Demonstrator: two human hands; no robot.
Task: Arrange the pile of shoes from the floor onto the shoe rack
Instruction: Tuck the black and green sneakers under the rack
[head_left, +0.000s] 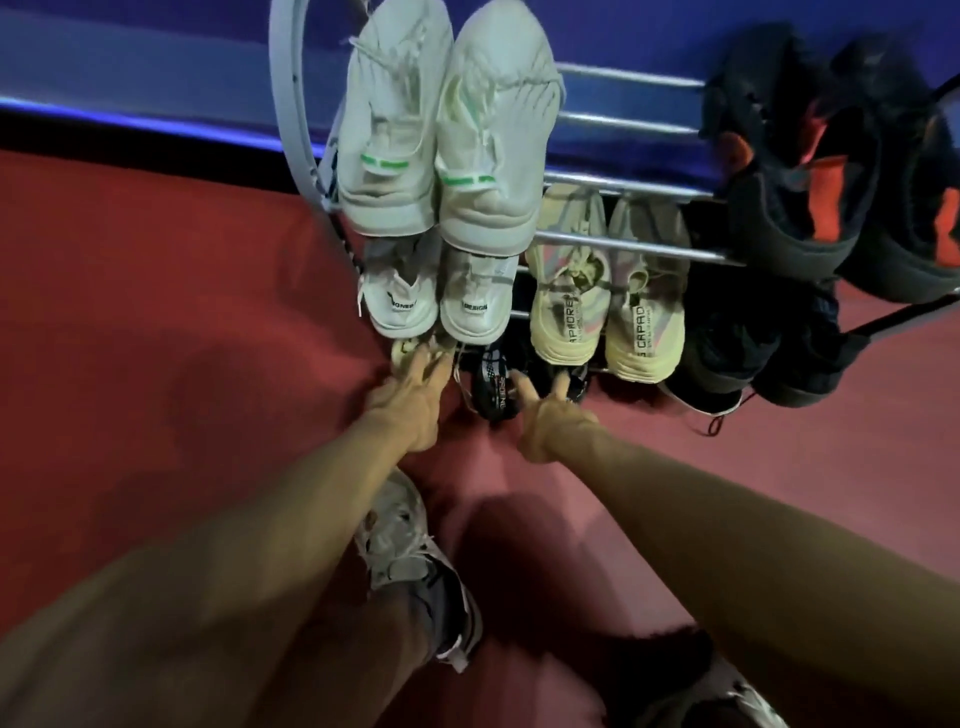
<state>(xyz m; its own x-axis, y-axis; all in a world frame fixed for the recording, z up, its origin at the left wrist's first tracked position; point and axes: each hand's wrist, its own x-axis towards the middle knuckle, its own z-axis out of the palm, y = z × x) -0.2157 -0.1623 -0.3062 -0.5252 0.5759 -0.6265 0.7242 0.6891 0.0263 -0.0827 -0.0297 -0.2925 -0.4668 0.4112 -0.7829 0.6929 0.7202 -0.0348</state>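
The metal shoe rack (623, 241) stands against a blue wall, seen from above. A white pair with green tabs (441, 135) sits on top. Below are a white pair marked DESIGN (441, 306) and a pale yellow-pink pair (608, 317). My left hand (410, 397) reaches under the white pair, its straight fingers touching a pale yellowish shoe (401, 352) at the lowest level. My right hand (548, 415) spreads thumb and finger against a black patterned shoe (493, 387) and its mate (574, 387) at the rack's foot; the fingertips are lost in the dark shoes.
Black and red shoes (810, 171) fill the rack's right side, with more dark shoes (753, 353) below them. The floor (156, 312) is red. My own feet in grey-white sneakers (410, 561) stand close to the rack.
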